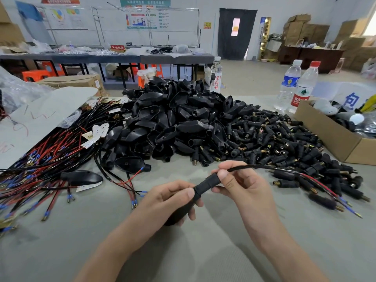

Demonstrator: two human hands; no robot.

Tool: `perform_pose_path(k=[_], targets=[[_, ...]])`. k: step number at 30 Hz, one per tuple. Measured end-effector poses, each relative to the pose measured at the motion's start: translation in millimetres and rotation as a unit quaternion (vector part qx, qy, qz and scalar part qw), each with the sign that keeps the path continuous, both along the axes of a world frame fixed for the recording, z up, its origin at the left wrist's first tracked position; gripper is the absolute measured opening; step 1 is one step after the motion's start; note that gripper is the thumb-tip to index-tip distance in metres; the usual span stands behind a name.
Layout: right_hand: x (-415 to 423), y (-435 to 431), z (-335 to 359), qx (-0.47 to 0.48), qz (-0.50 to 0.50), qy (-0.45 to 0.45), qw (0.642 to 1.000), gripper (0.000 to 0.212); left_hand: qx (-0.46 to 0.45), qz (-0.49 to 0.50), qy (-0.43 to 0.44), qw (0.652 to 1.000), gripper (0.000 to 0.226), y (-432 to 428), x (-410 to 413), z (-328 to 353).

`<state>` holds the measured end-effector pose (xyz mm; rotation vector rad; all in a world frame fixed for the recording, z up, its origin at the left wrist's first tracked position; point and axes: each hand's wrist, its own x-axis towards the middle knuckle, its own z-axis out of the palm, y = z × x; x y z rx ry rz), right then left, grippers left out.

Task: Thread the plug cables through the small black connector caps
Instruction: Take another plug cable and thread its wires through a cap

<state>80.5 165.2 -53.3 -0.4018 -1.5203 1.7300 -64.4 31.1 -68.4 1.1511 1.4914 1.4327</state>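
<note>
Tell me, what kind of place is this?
Most likely a small assembly workshop: a heap of black plug shells and bundles of wires cover the table, cardboard boxes are stacked by the wall, and notice boards hang behind long benches.

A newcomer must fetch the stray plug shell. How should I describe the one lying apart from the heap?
Start at the big heap of black shells in the middle of the table. At its front left, beside the red and black wires, lies a lone shell. Unlike the rest, it touches no other shell.
</note>
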Motion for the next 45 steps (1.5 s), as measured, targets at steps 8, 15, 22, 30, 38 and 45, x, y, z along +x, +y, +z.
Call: perform_pose_path(k=[8,15,22,30,38,45], targets=[[6.0,-1.1,3.8,0.052,0.003,-0.008,0.999,0.019,0.004,-0.045,-0.080,0.996,0.039,2.3,-0.2,-0.9],[6.8,0.3,3.4,0.075,0.002,-0.021,0.997,0.017,-0.008,-0.056,-0.107,0.993,0.037,3.2,1.1,-1.1],[7.7,1.7,3.8,0.106,-0.001,-0.035,0.994,0.017,-0.019,-0.050,-0.099,0.994,0.039,4.3,1.2,-1.6],[7.5,3.2,1.7,0.115,-0.001,-0.039,0.993,0.018,-0.021,-0.040,-0.090,0.995,0.049,4.6,1.2,-1.9],[6.9,6.2,-1.9,0.150,-0.016,-0.063,0.987,0.028,-0.020,-0.019,-0.060,0.998,0.034,5.0,4.2,-0.1],[7.1,6.0,-2.4,0.178,-0.023,-0.065,0.982,0.034,-0.021,0.004,-0.044,0.999,0.034,6.1,4.3,-1.2]])
